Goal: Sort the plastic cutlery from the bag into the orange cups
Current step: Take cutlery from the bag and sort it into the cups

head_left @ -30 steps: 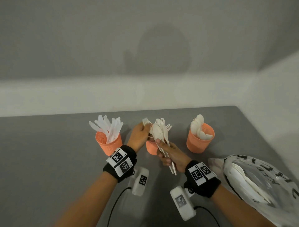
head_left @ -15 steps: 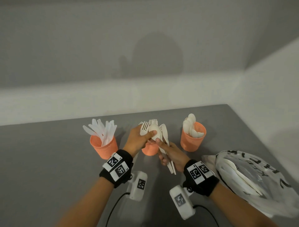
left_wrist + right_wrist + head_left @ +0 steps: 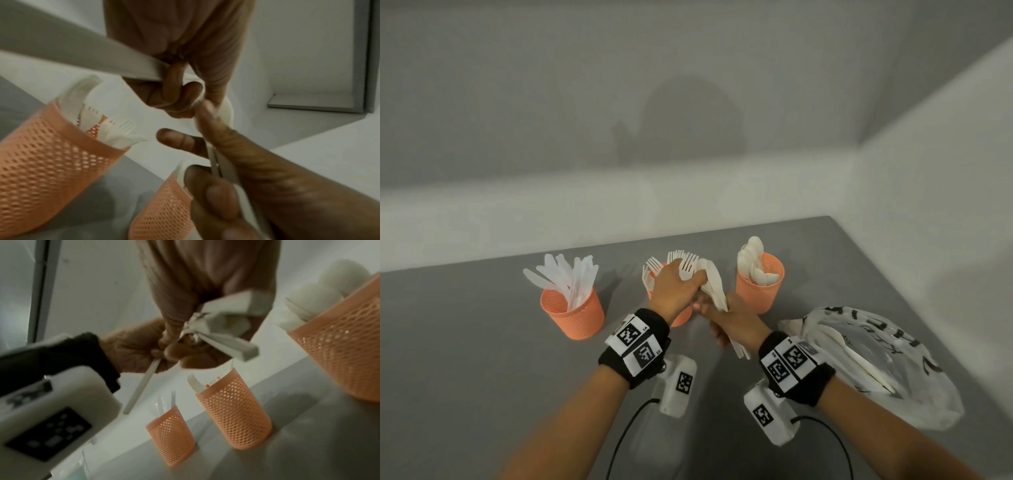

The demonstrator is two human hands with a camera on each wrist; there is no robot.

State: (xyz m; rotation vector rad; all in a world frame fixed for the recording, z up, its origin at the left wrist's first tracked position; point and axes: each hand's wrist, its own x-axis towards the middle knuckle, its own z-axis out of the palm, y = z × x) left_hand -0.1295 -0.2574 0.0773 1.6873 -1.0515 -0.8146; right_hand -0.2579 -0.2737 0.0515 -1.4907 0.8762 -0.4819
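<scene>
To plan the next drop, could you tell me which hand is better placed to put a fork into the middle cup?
Probably left: the left hand pinches a fork directly above the middle cup, while the right hand grips the remaining bundle.

White plastic cutlery point(image 3: 714, 286) upright in 3 orange mesh cups point(image 3: 573, 313); rest in bag point(image 3: 876, 370).

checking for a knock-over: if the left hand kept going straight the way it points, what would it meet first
Probably the upright forks in the middle orange cup: the left hand, gripping a fork, points away over that cup's rim. Depth is unclear; it might pass just above them.
</scene>
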